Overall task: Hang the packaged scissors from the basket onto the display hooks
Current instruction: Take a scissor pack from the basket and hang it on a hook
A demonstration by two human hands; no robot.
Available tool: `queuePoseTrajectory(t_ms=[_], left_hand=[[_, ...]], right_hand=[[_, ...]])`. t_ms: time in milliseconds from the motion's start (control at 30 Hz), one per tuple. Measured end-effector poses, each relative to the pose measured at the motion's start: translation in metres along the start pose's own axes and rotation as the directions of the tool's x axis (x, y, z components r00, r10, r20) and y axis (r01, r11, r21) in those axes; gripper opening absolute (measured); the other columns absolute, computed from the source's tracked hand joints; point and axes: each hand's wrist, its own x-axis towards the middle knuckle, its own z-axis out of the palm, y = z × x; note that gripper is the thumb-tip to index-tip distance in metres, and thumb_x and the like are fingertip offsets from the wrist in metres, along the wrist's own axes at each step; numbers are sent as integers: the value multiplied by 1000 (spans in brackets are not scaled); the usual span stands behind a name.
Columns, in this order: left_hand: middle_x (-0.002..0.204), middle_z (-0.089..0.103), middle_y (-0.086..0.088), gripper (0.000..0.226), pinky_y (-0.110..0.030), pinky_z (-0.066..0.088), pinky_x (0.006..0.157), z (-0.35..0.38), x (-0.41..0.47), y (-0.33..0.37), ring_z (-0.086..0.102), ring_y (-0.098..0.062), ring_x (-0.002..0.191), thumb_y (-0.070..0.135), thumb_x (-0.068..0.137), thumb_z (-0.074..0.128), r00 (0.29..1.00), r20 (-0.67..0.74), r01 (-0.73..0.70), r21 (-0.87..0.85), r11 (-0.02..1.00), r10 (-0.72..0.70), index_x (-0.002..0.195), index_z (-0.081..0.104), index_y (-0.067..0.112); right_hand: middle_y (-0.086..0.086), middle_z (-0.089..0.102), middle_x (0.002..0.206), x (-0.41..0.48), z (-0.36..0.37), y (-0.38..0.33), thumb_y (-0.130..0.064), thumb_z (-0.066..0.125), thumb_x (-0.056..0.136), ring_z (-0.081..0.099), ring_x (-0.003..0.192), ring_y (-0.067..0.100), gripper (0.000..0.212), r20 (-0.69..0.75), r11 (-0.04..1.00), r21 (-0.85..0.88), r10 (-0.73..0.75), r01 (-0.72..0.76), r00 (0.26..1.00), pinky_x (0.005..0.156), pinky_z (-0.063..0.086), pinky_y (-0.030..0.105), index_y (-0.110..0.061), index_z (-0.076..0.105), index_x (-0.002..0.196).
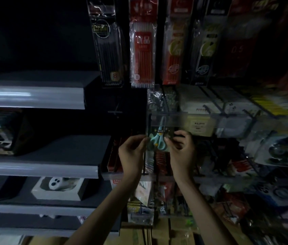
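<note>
Fingers (144, 138) of the left hand (130, 152) and the right hand (182, 151) pinch the packaged scissors (158, 141) by its two side edges, at the frame's centre. Grey shelves (33, 96) fill the 9 o'clock side. Hanging pen packs (143, 50) sit at 12 o'clock. At the pack's 12 o'clock, a clear label strip (168, 119) overlaps its top.

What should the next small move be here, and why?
Probably slide the packaged scissors back onto the hook. The left hand and right hand pinch its sides, and its top overlaps the clear label strip. The hook itself is too dim to make out.
</note>
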Motion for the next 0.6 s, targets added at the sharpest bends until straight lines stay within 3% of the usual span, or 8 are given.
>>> queuePoseTrajectory(t_ms=[133, 200, 333, 400, 533, 600], left_hand=[[92, 80, -3, 5, -51, 64, 88, 11, 19, 1, 78, -21, 91, 11, 94, 79, 999, -35, 3, 0, 1000, -3, 96, 80, 16], [92, 80, -1, 6, -49, 64, 89, 16, 24, -3, 77, -17, 92, 11, 94, 79, 999, -48, 15, 15, 1000, -14, 99, 80, 14], [101, 77, 6, 26, -32, 63, 87, 20, 21, -13, 74, -4, 96, 20, 92, 82, 998, -57, -17, 104, 994, 23, 117, 73, 17], [106, 74, 7, 26, -27, 62, 85, 19, 21, -16, 72, -1, 96, 20, 92, 82, 998, -41, -48, 139, 989, 54, 116, 71, 21], [127, 65, 2, 33, -13, 56, 86, 16, 22, -24, 67, -7, 112, 20, 97, 77, 996, 2, -92, 251, 964, 95, 129, 71, 16], [131, 67, 6, 33, -20, 58, 93, 17, 19, -28, 65, -7, 119, 25, 102, 71, 995, 40, -98, 263, 960, 91, 134, 69, 17]], right_hand=[[-4, 72, 94, 15, 13, -2, -19, 81, 88, 69, 81, -1, 29, -59, 998, -49, -31, 28, 998, 67, 53, 14, -16, 63, 110], [-6, 72, 94, 18, 18, 0, -21, 81, 88, 70, 83, 2, 28, -85, 996, -91, -30, 23, 996, 70, 57, 22, -19, 63, 110], [-3, 73, 109, 14, 24, 16, -30, 78, 90, 70, 100, 15, 34, -94, 975, -222, -46, 24, 994, 81, 57, 31, -17, 67, 119], [1, 71, 119, 11, 24, 22, -35, 76, 92, 68, 108, 18, 42, -78, 954, -293, -88, 61, 993, 88, 56, 34, -16, 66, 127], [6, 64, 136, 5, 24, 22, -34, 73, 95, 59, 126, 21, 55, -36, 934, -350, -89, 71, 995, 95, 40, 21, -13, 57, 143], [6, 63, 141, 3, 26, 22, -33, 70, 98, 58, 131, 21, 57, -3, 929, -358, -100, 92, 995, 98, 38, 20, -13, 52, 148]])
